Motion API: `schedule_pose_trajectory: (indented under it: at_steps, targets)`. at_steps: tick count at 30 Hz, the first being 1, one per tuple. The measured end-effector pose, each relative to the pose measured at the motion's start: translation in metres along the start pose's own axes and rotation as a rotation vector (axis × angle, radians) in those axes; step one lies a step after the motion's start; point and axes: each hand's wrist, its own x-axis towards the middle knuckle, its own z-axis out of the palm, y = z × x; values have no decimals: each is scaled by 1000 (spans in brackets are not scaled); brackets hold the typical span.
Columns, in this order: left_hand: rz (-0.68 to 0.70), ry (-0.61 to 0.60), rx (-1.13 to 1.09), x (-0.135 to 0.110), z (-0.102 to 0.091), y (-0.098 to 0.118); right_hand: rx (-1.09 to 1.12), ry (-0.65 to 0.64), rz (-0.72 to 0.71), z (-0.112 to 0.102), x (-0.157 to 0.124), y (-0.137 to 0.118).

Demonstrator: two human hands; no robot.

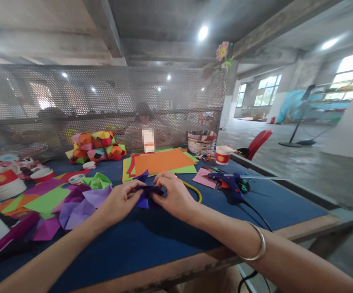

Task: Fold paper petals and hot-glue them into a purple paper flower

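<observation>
Both of my hands meet over the middle of the blue table (152,244). My left hand (121,200) pinches one side of a dark purple paper piece (144,191), and my right hand (172,194) pinches its other side. The paper is folded, with a point sticking up. A silver bangle (257,244) sits on my right forearm. Lilac folded paper shapes (81,203) lie just left of my left hand. A yellow curved strip (195,191) lies behind my right hand.
A stack of orange and green sheets (161,162) lies behind my hands. A blue glue gun (229,183) with a black cord rests at the right. Paper cups (223,154), a basket (201,141), colourful folded balls (95,146) and a perforated screen (103,101) stand at the back. People sit beyond the screen.
</observation>
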Motion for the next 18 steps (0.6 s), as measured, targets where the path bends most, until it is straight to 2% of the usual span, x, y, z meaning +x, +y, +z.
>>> schedule_pose_trajectory:
  at_steps: [6,18]
  targets:
    - [-147,-28,-67,2,-1,4,32,59,15,-3,1,-4]
    - [-131,-19,-152,-3,2,10,27,59,80,-2,0,-4]
